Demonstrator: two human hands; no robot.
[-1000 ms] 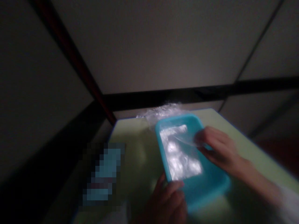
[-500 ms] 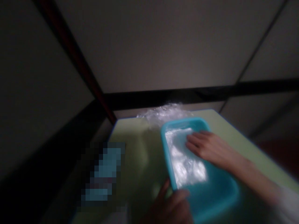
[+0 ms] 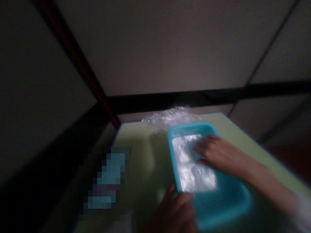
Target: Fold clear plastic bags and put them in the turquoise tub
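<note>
A turquoise plastic basin (image 3: pixel 220 212) sits on the table, tilted in view. Inside, toward its far left part, lies a flat stack or sheet of shiny clear plastic packets (image 3: pixel 198 176); their contents cannot be made out. My left hand (image 3: pixel 178 210) grips the basin's left rim, fingers over the edge and one finger outside it. Over the packets is my right hand (image 3: pixel 212 152), its fingers stretched out and blurred, thumb apart, touching or just above the plastic. I see nothing held in it.
Crumpled clear plastic film (image 3: pixel 171 118) lies at the table's far edge, behind the basin. A pixelated light-blue item (image 3: pixel 109 178) is at the left edge of the yellow-green table (image 3: pixel 133 136). Pale wall panels (image 3: pixel 170 48) rise close behind.
My right hand has shifted slightly over the packets, with its thumb now spread from the fingers. My left hand keeps its hold on the rim, and the basin stays about where it was.
</note>
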